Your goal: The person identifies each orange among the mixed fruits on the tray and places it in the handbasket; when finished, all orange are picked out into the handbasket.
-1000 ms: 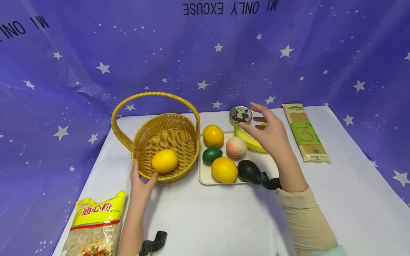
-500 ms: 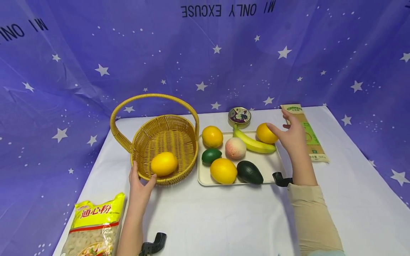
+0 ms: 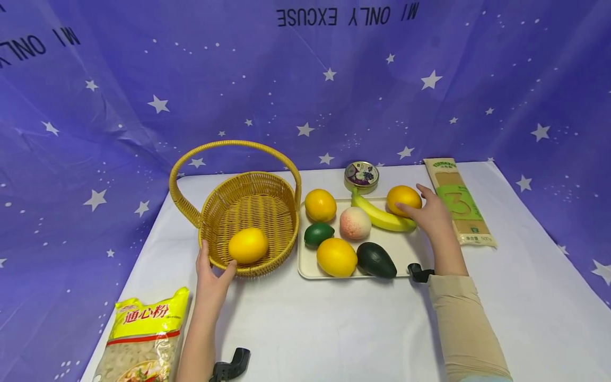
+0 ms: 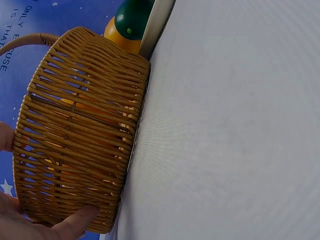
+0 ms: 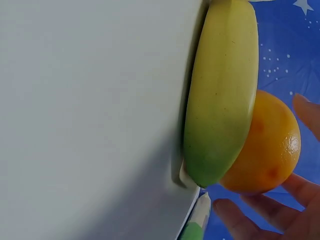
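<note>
My left hand holds the near-left side of a wicker basket, with the thumb against its outer wall in the left wrist view. Inside the basket lies a yellow lemon-like fruit. My right hand is spread around an orange at the back right of a cream tray. In the right wrist view the thumb stands a little apart from the orange, with the other fingers close beneath it. A banana lies right against the orange.
Also on the tray are a peach, another orange, a small green fruit, a yellow fruit and an avocado. A round tin stands behind. Noodle pack lies right, pasta bag front left.
My right hand has moved right from above the banana, then in toward the orange at the back right, its fingers now around it. The left hand has stayed at the basket.
</note>
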